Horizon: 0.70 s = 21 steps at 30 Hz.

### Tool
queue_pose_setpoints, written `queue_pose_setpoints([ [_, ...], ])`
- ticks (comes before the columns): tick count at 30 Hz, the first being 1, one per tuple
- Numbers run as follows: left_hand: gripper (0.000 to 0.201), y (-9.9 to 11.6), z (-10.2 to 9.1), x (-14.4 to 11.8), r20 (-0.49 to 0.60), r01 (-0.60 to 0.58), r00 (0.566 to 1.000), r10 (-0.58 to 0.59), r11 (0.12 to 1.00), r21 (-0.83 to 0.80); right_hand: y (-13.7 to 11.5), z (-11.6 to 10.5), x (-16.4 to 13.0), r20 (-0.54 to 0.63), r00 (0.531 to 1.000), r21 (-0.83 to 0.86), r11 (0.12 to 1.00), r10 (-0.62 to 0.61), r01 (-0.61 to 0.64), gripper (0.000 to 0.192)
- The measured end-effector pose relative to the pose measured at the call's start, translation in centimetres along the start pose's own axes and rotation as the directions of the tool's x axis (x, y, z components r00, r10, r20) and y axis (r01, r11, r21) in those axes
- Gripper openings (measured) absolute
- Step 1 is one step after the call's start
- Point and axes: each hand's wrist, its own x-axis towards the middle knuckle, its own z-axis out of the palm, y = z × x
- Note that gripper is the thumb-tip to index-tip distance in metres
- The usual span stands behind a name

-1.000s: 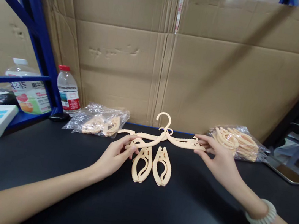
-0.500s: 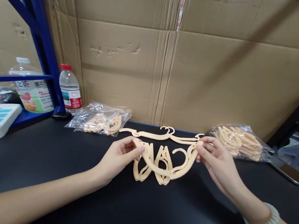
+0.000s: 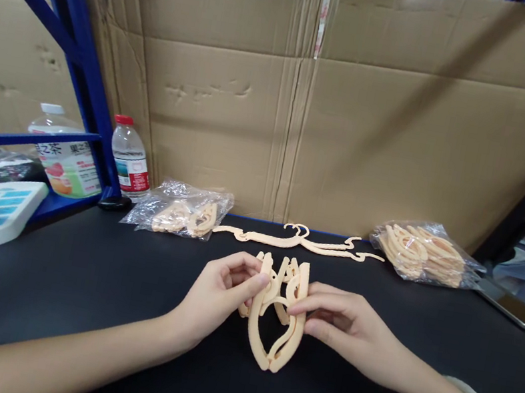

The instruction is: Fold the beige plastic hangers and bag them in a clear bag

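Between my hands is a cream plastic folding hanger, its two arms folded up into a narrow V with the hinge pointing toward me. My left hand pinches its left arm near the top. Closed on the right arm is my right hand, thumb and fingers along its outer edge. More folded hangers lie just behind it, mostly hidden by the held one. Farther back, unfolded hangers rest in a row along the table's rear, their hooks overlapping.
Clear bags of folded hangers stand at back left and back right. A phone-like flat device lies beside the right bag. On the left are a red-capped bottle and a blue rack. Cardboard walls the back.
The held hanger has gone from spread wide to folded into a V. My hands have come together, the right one moving left and down, and the hanger now sits lower and nearer me.
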Motion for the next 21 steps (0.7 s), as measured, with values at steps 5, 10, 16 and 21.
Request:
queue_pose_setpoints([
  [5, 0.026, -0.15, -0.07, -0.06, -0.019, -0.043, 0.999, 0.043, 0.999, 0.004, -0.09, -0.11, -0.09, 0.002, 1.0, 0.004, 1.0, 0.002, -0.002, 0.026],
  [10, 0.031, -0.31, -0.01, -0.09, 0.01, -0.107, 0.994, 0.107, 0.994, 0.028, 0.17, -0.21, -0.2, -0.056, 0.998, -0.023, 0.999, -0.024, 0.023, 0.029],
  [16, 0.032, 0.28, 0.02, -0.53, 0.032, -0.115, 0.993, 0.113, 0.99, 0.081, 0.15, -0.13, -0.22, -0.066, 0.997, -0.051, 0.998, -0.051, 0.048, 0.03],
  [21, 0.032, 0.35, 0.09, -0.59, 0.084, -0.099, 0.992, 0.092, 0.992, 0.078, -0.17, 0.05, -0.21, -0.028, 0.998, -0.037, 0.998, -0.048, 0.047, 0.032],
])
